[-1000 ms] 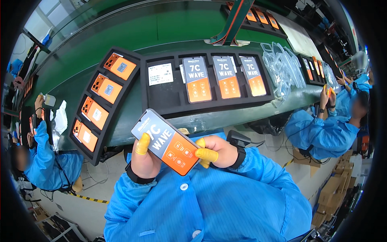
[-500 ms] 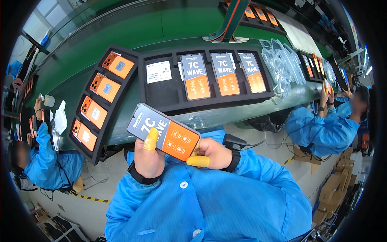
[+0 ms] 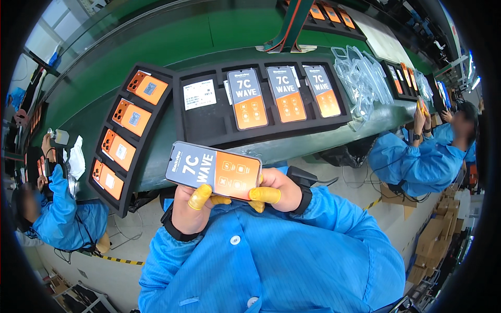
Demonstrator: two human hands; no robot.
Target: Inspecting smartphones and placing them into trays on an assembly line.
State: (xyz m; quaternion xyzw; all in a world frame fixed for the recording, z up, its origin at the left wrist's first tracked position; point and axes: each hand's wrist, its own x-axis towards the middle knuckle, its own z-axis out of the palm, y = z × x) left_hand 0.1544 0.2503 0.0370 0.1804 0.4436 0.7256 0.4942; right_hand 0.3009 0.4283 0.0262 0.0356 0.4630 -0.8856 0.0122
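Both my hands hold one smartphone [image 3: 214, 169] sideways in front of my chest, its grey and orange front facing up. My left hand [image 3: 194, 208] grips its lower left edge, and my right hand [image 3: 276, 192] pinches the lower right corner. Yellow finger cots cover some fingertips. Just beyond lies a black foam tray [image 3: 209, 136] with three similar phones [image 3: 249, 99] face up. Its leftmost slot holds no phone, and a white label [image 3: 199, 95] lies at that slot's top. An angled tray [image 3: 156, 119] on the left carries several orange phones [image 3: 132, 117], backs up.
Clear plastic phone cases [image 3: 360, 78] are heaped right of the middle tray on the green bench [image 3: 198, 52]. A green post [image 3: 292, 26] rises behind. Co-workers in blue sit at left [image 3: 68, 214] and right [image 3: 412, 161]. Cardboard boxes [image 3: 430, 240] stand at lower right.
The phone has turned from a slant to nearly level. My left thumb has slid from its face down to the lower edge, and my right hand has risen slightly.
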